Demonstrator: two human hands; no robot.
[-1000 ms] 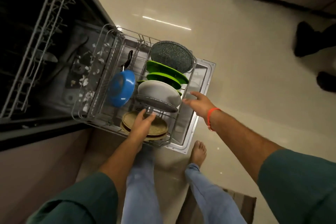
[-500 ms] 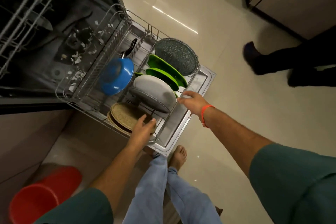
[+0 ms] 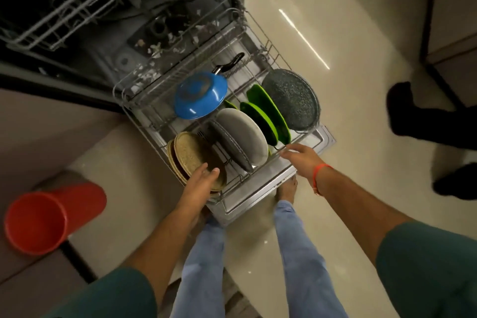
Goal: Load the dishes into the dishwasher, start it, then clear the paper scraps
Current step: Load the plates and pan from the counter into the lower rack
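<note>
The dishwasher's lower wire rack (image 3: 121, 90) is pulled out over the open door (image 3: 271, 188). It holds a blue pan (image 3: 200, 95), grey plates (image 3: 245, 142), green plates (image 3: 268, 116), a dark speckled pan (image 3: 291, 100) and tan plates (image 3: 191, 155) at the front. My left hand (image 3: 204, 178) presses on the tan plates at the rack's front edge with fairly straight fingers. My right hand (image 3: 299, 157) touches the front right rail with its fingertips. White paper scraps (image 3: 165, 44) lie on the floor of the tub behind the rack.
The upper rack (image 3: 77, 0) sticks out at the top left. A red bucket (image 3: 46, 219) stands on the floor at the left. Another person's dark legs and shoes (image 3: 426, 116) are at the right. My bare foot (image 3: 286, 188) is under the door's front edge.
The view has swung to the right, bringing the red bucket into sight. Both hands stay at the rack's front edge; the left has shifted onto the tan plates.
</note>
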